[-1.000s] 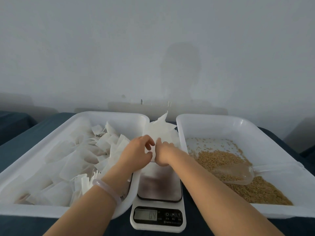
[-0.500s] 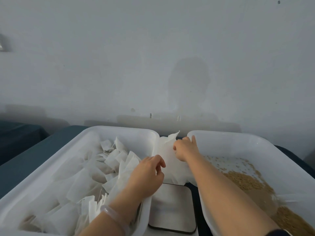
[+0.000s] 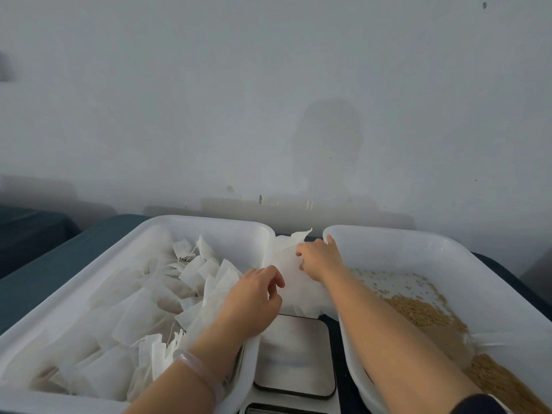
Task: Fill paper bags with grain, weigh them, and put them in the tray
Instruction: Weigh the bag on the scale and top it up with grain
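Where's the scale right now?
In the head view the scale sits low in the middle, between the bag tray on the left and the grain tray on the right.

L tray (image 3: 209, 223) & R tray (image 3: 403, 238): white plastic, smooth, slight gloss. Paper bags (image 3: 298, 291): thin, matt, fibrous, semi-translucent. Scale platform (image 3: 298, 354): brushed metal, satin sheen. Grain (image 3: 424, 312): tan, matt. Table cover (image 3: 44, 273): dark teal cloth, matt. Bracelet (image 3: 198, 366): translucent, glossy.

a plain packing bench: bag tray (image 3: 224, 231), grain tray (image 3: 403, 246) and scale (image 3: 295, 354) against a bare wall (image 3: 268, 85).
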Available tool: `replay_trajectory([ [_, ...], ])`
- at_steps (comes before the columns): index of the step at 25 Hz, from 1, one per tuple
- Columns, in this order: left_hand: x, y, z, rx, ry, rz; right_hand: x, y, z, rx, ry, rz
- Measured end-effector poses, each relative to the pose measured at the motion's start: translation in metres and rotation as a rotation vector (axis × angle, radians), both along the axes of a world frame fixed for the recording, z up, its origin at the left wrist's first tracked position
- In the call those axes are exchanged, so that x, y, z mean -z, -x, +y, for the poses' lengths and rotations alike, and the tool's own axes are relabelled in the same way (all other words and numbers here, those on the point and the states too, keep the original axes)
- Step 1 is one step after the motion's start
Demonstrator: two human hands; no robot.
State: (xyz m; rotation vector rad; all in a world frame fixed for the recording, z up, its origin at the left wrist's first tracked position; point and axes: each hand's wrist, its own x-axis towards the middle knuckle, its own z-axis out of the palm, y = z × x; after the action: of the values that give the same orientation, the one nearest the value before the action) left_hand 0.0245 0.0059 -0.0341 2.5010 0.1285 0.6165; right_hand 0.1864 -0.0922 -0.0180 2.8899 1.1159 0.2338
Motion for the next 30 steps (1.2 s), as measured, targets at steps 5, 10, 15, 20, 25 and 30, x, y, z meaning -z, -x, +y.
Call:
replay_trajectory([
  [5, 0.001, -0.001, -0.001, -0.003, 0.005, 0.005, -0.019, 0.000, -0.012, 0.011, -0.147, -0.037],
  [10, 0.000, -0.002, 0.000, -0.002, 0.002, 0.013, -0.026, 0.007, -0.021, 0.111, -0.278, 0.065],
  [15, -0.001, -0.001, -0.001, -0.013, -0.001, 0.021, -0.032, 0.009, -0.031, 0.324, -0.664, 0.202],
  [20, -0.011, 0.003, -0.007, -0.078, 0.037, -0.076, -0.051, 0.041, -0.051, 0.248, -1.254, 0.932],
  [25, -0.031, 0.006, -0.025, 0.243, 0.878, -0.033, -0.036, 0.089, -0.075, -0.023, -1.074, 1.402],
  [30, -0.031, 0.007, -0.028, 0.047, 0.908, -0.187, -0.027, 0.097, -0.079, -0.079, -1.195, 1.490],
])
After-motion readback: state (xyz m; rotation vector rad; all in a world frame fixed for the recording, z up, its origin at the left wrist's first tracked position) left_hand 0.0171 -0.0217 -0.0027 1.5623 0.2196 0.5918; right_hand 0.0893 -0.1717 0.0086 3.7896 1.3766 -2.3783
